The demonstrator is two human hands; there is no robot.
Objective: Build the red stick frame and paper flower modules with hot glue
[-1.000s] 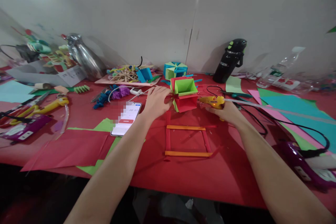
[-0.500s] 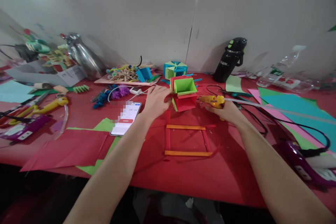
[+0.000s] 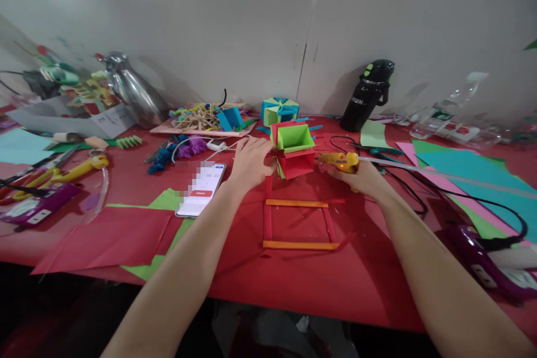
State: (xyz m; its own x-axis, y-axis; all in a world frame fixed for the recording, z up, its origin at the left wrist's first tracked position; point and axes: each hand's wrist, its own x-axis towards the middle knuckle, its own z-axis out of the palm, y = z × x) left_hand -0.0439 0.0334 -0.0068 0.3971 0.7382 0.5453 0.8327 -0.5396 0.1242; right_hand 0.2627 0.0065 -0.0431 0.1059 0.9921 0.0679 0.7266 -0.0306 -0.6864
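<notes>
A green and red paper box piece point(image 3: 296, 148) stands near the middle of the red table point(image 3: 319, 291). My left hand point(image 3: 254, 159) grips its left side with thumb and fingertips. To the right, my right hand point(image 3: 356, 176) is wrapped round a yellow glue gun point(image 3: 344, 162), whose tip points left, close to the box's red lower part. Nearer to me lies a rectangular frame of red and orange strips point(image 3: 300, 245). Just behind the box piece sits a blue and green paper shape point(image 3: 280, 112).
A phone point(image 3: 205, 187) lies beside my left forearm, near red paper sheets point(image 3: 113, 238). Craft sticks point(image 3: 201, 118) are heaped at the back. A black flask point(image 3: 367, 95) and a plastic bottle point(image 3: 451, 109) stand at the back right. Cables run from the glue gun toward a purple power strip point(image 3: 482, 263).
My left hand has shifted very slightly on the box piece's left side, and the box has tilted a little. The right hand and glue gun look unmoved.
</notes>
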